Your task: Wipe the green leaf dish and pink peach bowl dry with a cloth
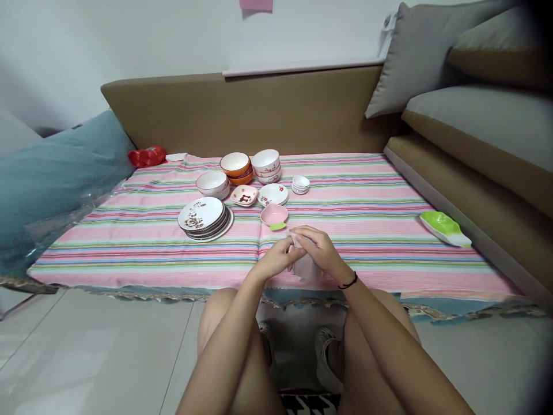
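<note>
A pale pinkish cloth [307, 270] hangs between my two hands, just above the near part of the striped cover. My left hand [280, 257] pinches its left edge with thumb and fingers. From the right, my right hand [318, 248] closes over its top. Whether anything lies inside the folds is hidden. Right beyond my fingers sits a small pink bowl [273, 214] with a green leaf-shaped handle. Behind it are a square patterned dish [244, 195], a stack of flowered plates [273, 194] and several tiny white bowls [300, 184].
Stacked dark-patterned plates [202, 214] stand left, near white bowls [212, 183], orange bowls [234, 165] and more flowered bowls [266, 162]. A green dish [441, 225] lies at the right. Grey-brown cushions [479, 132], a teal cushion [64, 173] and a red packet [147, 156] line the sides.
</note>
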The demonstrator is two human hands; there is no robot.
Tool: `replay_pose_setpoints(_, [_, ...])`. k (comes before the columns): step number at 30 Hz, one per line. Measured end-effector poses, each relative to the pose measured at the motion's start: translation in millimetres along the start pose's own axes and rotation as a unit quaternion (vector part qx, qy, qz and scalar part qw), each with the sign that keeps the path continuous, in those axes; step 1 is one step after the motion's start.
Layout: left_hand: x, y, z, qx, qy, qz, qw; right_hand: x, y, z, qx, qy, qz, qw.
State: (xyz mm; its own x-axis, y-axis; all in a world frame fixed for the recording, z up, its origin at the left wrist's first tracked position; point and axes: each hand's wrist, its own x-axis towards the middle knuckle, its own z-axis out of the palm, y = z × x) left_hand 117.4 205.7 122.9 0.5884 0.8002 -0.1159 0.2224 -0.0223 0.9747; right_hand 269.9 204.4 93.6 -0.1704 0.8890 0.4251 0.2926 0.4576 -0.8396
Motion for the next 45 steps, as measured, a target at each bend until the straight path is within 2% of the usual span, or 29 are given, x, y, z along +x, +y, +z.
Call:
replay_pose_setpoints(2, [-0.2, 0.3, -0.3, -0.018, -0.002, 0.003, 1.0, 0.5, 3.7, -0.4, 0.025, 0.042, 0.073, 0.996])
replay_pose_setpoints(4, [0.8, 0.0, -0.8, -0.029, 0.008, 0.004, 1.0, 0.8, 4.4, -2.6, 0.037, 0.106, 0.111, 0.987])
replay_pose_setpoints(7, [3.6, -1.3, -1.5, -0.033, 0.041, 0.013, 0.999, 0.1, -0.5, -6.7, 0.022, 0.161, 0.063, 0.985])
replay_pose_setpoints(10, [5.8, -2.1, -1.4, -0.022, 0.075, 0.035, 0.996, -0.7, -5.4, -6.4, -0.002, 0.108, -0.021, 0.994])
replay_pose_setpoints(12, [5.9, -2.1, -0.6, -0.014, 0.082, 0.035, 0.996, -0.3, -5.1, -3.2, -0.001, 0.064, -0.038, 0.997])
replay_pose_setpoints(14, [5.3, -2.5, 0.7, -0.021, 0.067, 0.032, 0.997, 1.2, -2.7, 0.3, 0.024, 0.05, -0.005, 0.998])
replay_pose_setpoints(17, [4.7, -5.1, 2.8, -0.049, 0.035, 0.033, 0.998, 4.4, 1.1, 2.5, 0.095, 0.047, 0.082, 0.991])
replay_pose_setpoints(20, [5.7, -8.5, 4.3, -0.081, 0.036, 0.028, 0.996, 6.9, 4.7, 1.3, 0.157, 0.049, 0.139, 0.977])
replay_pose_setpoints(24, [8.5, -9.0, 4.6, -0.155, 0.074, 0.022, 0.985, 7.8, 12.7, 0.4, 0.202, 0.121, 0.201, 0.951])
replay_pose_setpoints(26, [10.2, -8.1, 3.8, -0.219, 0.109, 0.026, 0.969, 7.6, 15.1, 0.3, 0.218, 0.167, 0.215, 0.937])
replay_pose_setpoints(28, [11.9, -7.4, 2.4, -0.296, 0.15, 0.035, 0.943, 7.0, 13.3, -0.3, 0.232, 0.172, 0.198, 0.937])
replay_pose_setpoints(30, [13.6, -6.9, 1.1, -0.365, 0.178, 0.045, 0.913, 6.1, 7.4, -1.4, 0.24, 0.148, 0.166, 0.945])
replay_pose_setpoints(32, [15.1, -6.1, 0.5, -0.418, 0.191, 0.053, 0.886, 4.8, -0.3, -2.4, 0.243, 0.134, 0.141, 0.95])
replay_pose_setpoints(37, [18.0, -3.7, -1.2, -0.509, 0.213, 0.066, 0.832, 0.5, -11.2, -1.2, 0.212, 0.15, 0.107, 0.96])
replay_pose_setpoints(41, [17.9, -4.0, -5.4, -0.519, 0.218, 0.06, 0.825, -2.1, -10.5, 1.1, 0.171, 0.14, 0.075, 0.972])
replay_pose_setpoints(45, [13.1, -1.6, -6.0, -0.498, 0.237, 0.003, 0.834, -2.0, -12.3, 0.6, 0.151, 0.132, 0.066, 0.978])
